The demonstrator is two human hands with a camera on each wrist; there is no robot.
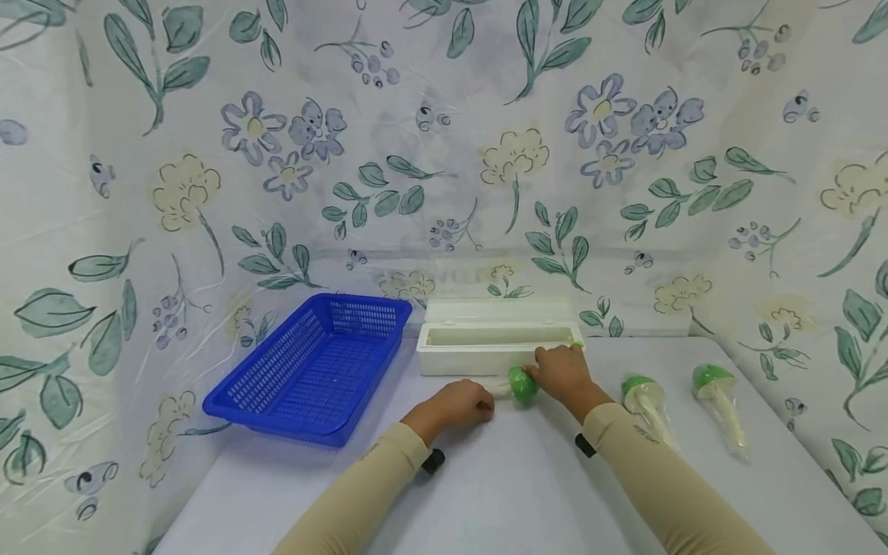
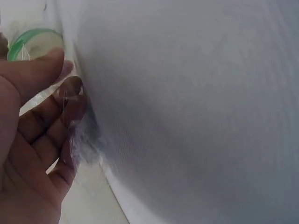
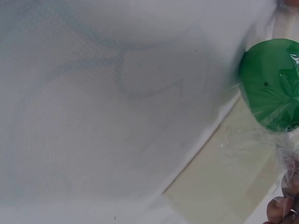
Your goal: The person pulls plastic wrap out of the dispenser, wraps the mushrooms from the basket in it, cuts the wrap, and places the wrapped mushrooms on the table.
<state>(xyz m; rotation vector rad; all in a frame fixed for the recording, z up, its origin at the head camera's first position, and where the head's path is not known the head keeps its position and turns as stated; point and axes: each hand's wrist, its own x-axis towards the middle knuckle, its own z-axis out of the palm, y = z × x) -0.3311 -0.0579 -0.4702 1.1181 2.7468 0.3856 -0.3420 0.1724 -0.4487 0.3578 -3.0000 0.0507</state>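
A toy mushroom (image 1: 523, 385) with a green cap and pale stem, wrapped in clear plastic, lies sideways between the two hands, in front of the white box (image 1: 479, 364). My left hand (image 1: 454, 404) pinches the stem end; in the left wrist view crinkled wrap (image 2: 86, 144) sticks out past its curled fingers. On the cap side, my right hand (image 1: 563, 376) has its fingers curled at the plastic by the cap. The right wrist view shows the green cap (image 3: 273, 84) close up, with the bunched wrap at the fingertips. The box's lid (image 1: 499, 311) stands raised at the back.
Two more wrapped green-capped mushrooms, one nearer (image 1: 645, 401) and one farther right (image 1: 721, 408), lie beyond the right forearm. A blue perforated basket (image 1: 305, 428) stands at the left. Behind the white table (image 1: 513, 493) hangs a floral cloth (image 1: 444, 185).
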